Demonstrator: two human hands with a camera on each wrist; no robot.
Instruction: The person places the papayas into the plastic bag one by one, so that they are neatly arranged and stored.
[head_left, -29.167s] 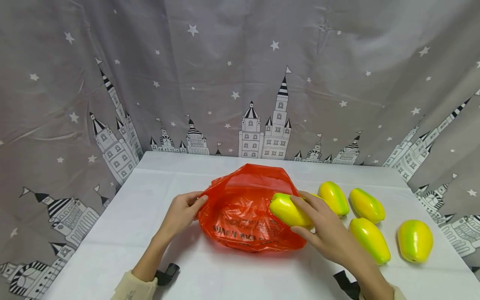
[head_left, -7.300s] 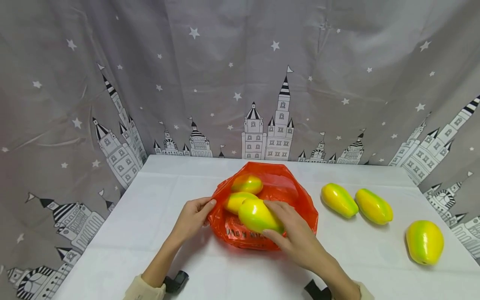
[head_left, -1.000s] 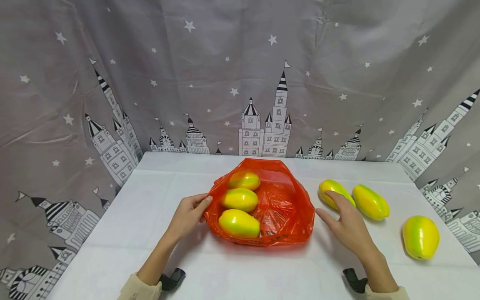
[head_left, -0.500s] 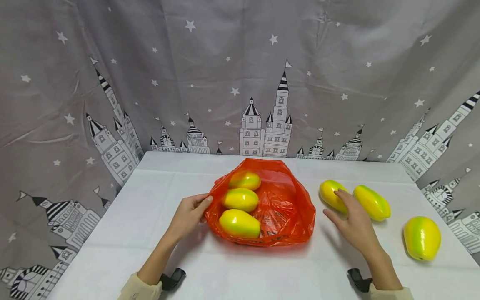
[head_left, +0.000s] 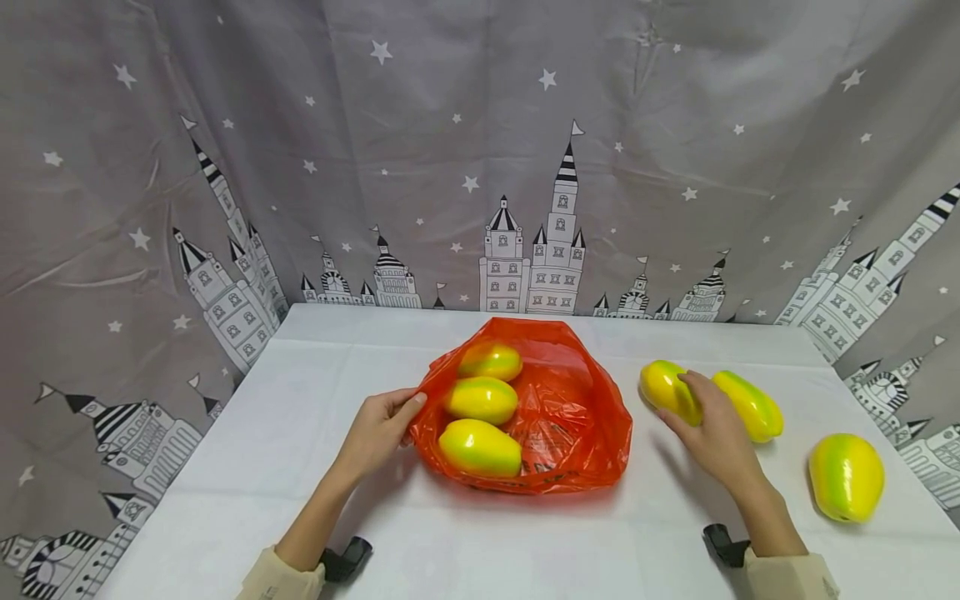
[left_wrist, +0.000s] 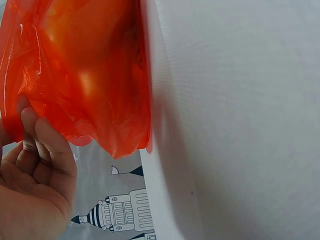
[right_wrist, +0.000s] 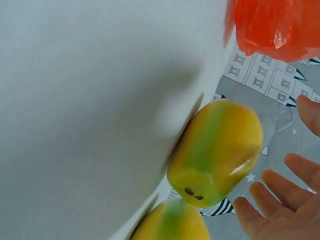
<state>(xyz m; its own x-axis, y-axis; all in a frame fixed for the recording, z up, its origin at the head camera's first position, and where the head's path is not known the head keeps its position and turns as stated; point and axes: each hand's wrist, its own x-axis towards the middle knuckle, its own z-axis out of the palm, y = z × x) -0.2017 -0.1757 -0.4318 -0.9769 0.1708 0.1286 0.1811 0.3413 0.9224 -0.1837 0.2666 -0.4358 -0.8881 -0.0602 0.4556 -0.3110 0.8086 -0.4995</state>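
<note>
My left hand (head_left: 378,429) pinches the left rim of a red plastic bag (head_left: 558,417); in the left wrist view its thumb and index finger hold the thin film. Inside the bag's left half lie three glossy yellow-green oblong fruits (head_left: 480,447), shaped like papayas, one behind another. My right hand (head_left: 720,433) hovers over a similar loose fruit (head_left: 663,387) to the right of the bag. Seen from the right wrist, the fingers (right_wrist: 282,190) are spread and stand apart from that fruit (right_wrist: 215,150), holding nothing.
Another loose fruit (head_left: 750,407) lies just right of my right hand, and one more (head_left: 846,477) sits farther right. A white cloth (head_left: 247,467) covers the table. Behind it hangs a grey curtain (head_left: 420,150) printed with castles and stars.
Three fruits have gone into the bag since the oldest frame, the third held by my right hand 7.3 seconds ago. Over the last second that hand moves slightly right, closer over the loose fruit.
</note>
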